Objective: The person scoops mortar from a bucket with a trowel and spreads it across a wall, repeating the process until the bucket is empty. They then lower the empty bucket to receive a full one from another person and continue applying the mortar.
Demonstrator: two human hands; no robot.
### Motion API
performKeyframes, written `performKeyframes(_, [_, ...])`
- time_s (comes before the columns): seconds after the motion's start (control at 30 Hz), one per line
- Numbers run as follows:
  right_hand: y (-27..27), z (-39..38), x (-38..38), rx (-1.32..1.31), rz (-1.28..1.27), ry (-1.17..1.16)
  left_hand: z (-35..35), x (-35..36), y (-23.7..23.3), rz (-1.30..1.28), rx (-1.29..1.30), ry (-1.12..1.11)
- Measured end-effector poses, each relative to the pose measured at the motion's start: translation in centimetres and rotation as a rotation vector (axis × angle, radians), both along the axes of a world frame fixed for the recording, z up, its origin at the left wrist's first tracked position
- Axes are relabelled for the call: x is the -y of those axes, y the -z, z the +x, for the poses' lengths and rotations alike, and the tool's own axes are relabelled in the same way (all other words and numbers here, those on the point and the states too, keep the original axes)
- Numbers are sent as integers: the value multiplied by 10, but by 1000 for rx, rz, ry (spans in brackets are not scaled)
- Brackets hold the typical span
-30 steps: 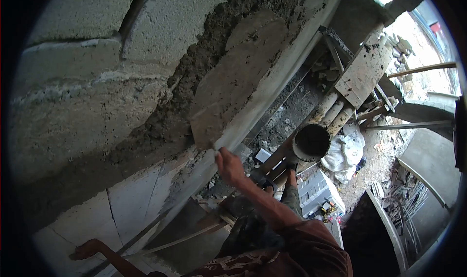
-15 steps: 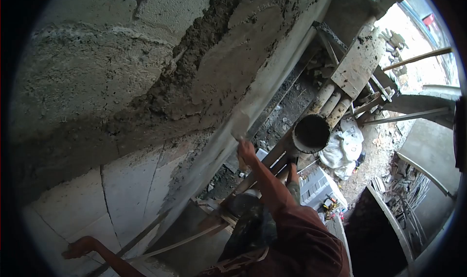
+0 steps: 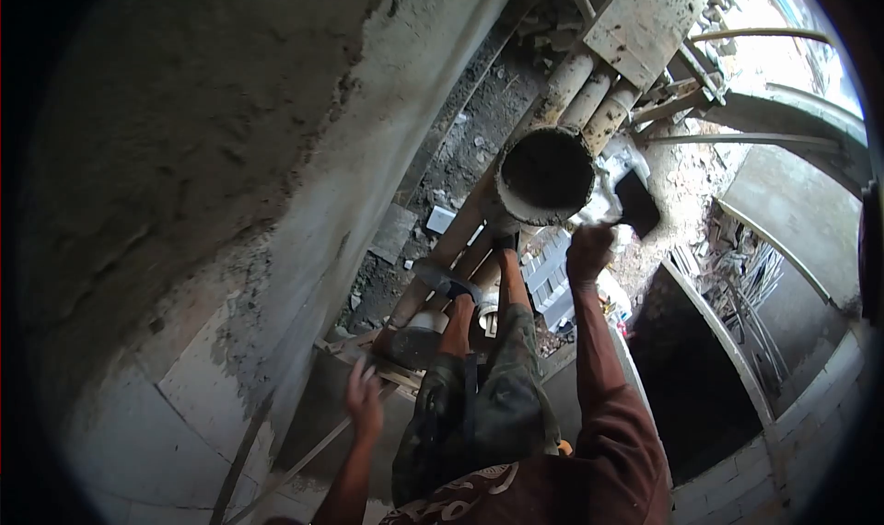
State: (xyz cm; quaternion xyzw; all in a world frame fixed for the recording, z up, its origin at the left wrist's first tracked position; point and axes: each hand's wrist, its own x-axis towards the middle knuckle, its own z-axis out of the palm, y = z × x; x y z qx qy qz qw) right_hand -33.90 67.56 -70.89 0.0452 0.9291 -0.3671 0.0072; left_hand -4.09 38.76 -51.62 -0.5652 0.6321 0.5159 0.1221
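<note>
My right hand (image 3: 590,254) is closed around the handle of a trowel. Its dark, flat blade (image 3: 637,204) is raised just right of a round bucket (image 3: 505,203). Inside the bucket lies dark grey mortar (image 3: 549,168), and the rim is crusted. Low in the view, my left hand (image 3: 365,398) is free, its fingers stretched out and a little blurred. It holds nothing and appears apart from the wall. Rough, wet-looking mortar covers the upper part of the wall (image 3: 184,147) on the left, above pale blocks (image 3: 198,359).
Round poles (image 3: 564,87) form a narrow walkway under my feet and the bucket. A mortar-spattered board (image 3: 649,28) lies across them farther ahead. Rubble (image 3: 470,138) covers the ground below. To the right are a dark opening (image 3: 691,378) and a pile of thin rods (image 3: 750,313).
My right hand has brought the trowel from the wall to beside the bucket. My left hand has come from the far left toward my body. The view has shifted, showing both legs.
</note>
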Motion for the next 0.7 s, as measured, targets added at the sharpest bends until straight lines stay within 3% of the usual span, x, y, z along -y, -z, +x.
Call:
performKeyframes(0.03, [43,23,-22,145,121,-95,-39,-6,26,30,-31,139])
performKeyframes(0.07, [57,32,-32,538,392,-236,-75,-11,48,64,-57,270])
performKeyframes(0.13, [72,50,-28,403,213,-197,-106,-6,130,101,-226,305])
performKeyframes(0.17, [60,42,-12,499,212,-85,-143,-4,145,192,-198,269])
performKeyframes(0.2, [48,39,-3,481,164,-49,-180,-2,161,66,-160,482])
performKeyframes(0.27, [55,48,-3,408,162,24,-232,-6,216,95,-287,589])
performKeyframes(0.33, [79,42,-20,789,307,-93,-297,-15,245,76,-298,758])
performKeyframes(0.4, [69,21,-12,787,220,-28,-346,-27,275,-96,-336,970])
performKeyframes(0.5, [49,4,-12,792,284,-58,-400,-49,328,-78,-336,1062])
performKeyframes(0.57, [76,-2,-35,799,351,-136,-425,-61,356,209,-146,1239])
performKeyframes(0.67, [101,-53,-43,742,484,-219,-436,-70,396,366,-12,1230])
performKeyframes(0.7, [113,-68,-31,714,449,-267,-438,-71,389,437,74,1208])
